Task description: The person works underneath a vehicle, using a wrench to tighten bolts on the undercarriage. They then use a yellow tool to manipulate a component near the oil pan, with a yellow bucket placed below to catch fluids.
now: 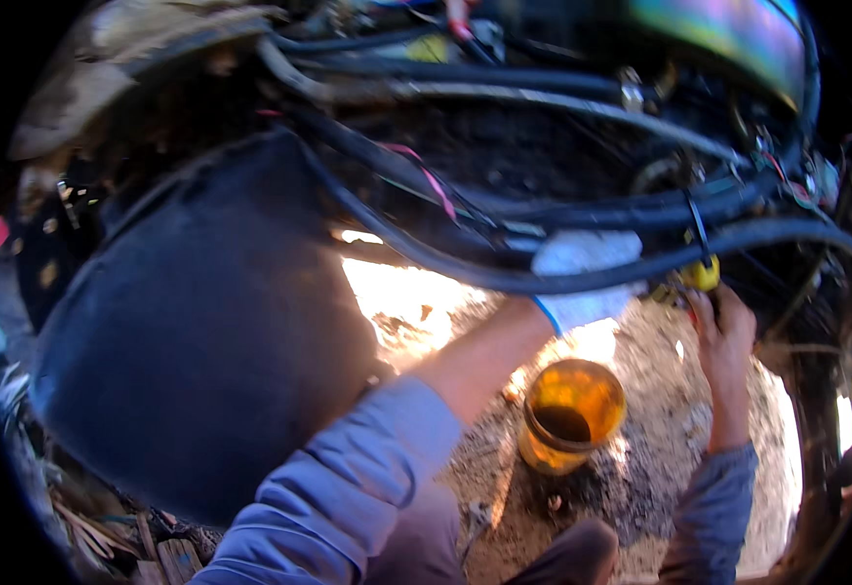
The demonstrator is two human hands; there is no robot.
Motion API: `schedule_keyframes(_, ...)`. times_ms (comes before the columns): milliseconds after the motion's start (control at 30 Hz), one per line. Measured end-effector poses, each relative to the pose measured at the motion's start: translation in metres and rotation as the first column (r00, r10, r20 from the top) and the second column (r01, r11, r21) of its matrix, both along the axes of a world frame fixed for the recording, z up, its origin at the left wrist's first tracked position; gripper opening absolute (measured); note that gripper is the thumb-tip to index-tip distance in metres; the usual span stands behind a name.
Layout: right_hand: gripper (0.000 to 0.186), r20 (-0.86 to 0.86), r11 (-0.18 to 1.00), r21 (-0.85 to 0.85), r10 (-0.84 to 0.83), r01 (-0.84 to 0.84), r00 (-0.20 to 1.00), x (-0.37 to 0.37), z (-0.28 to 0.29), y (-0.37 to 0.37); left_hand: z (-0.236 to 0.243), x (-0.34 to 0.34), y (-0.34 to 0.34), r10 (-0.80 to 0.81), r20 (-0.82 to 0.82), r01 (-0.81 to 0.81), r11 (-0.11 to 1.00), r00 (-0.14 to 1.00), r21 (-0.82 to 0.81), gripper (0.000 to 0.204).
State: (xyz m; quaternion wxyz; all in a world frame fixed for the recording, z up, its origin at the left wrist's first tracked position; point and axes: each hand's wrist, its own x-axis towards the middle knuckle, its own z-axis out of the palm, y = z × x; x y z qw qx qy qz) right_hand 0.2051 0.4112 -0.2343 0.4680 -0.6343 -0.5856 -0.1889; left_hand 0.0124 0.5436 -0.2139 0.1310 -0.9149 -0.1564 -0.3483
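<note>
Head view: nearest, two blue sleeves come up from the lower edge over one visible knee [590, 542], and between the forearms one yellow bucket [548, 458] stands on sandy ground [660, 409], its bottom dark inside. That ground is rough, darkly stained near the bucket and glaring with sun in patches; loose wood [177, 561] lies at lower left. Open room runs below the hands, bounded on the left by the curved edge of one big black panel [201, 331]; higher up it narrows, since one hose [543, 283] passes in front of the left hand [587, 252], which wears a white glove (the only one visible). Its fingers are hidden, so I cannot tell whether they grip anything. Just right of it, the bare right hand [723, 327] has its fingertips drawn in close at one small yellow part [702, 274] beneath the hose, near the end of one tie [698, 229]; whether they are clamped on it I cannot tell. Farther off, several more hoses overlap too much to count, with one pink strip [435, 190] among them, and one shiny rounded tank [728, 44] fills the upper right.
</note>
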Motion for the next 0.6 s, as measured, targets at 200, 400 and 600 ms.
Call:
schedule_keyframes(200,0.034,0.139,0.986,-0.143,-0.064,0.084,0.988,0.013,-0.011,0.014,-0.046,0.027,0.032,-0.401,0.177,0.431,0.737,0.899,-0.521,0.021)
schedule_keyframes(400,0.038,-0.279,0.887,-0.456,-0.067,-0.071,0.958,0.027,0.008,0.015,-0.039,0.023,0.025,-0.43,0.155,0.453,0.785,0.889,-0.422,0.02)
schedule_keyframes(600,0.03,0.206,0.932,-0.31,-0.129,0.189,0.97,-0.001,0.005,-0.004,-0.039,0.013,0.03,-0.411,0.179,0.447,0.842,0.894,-0.301,0.019)
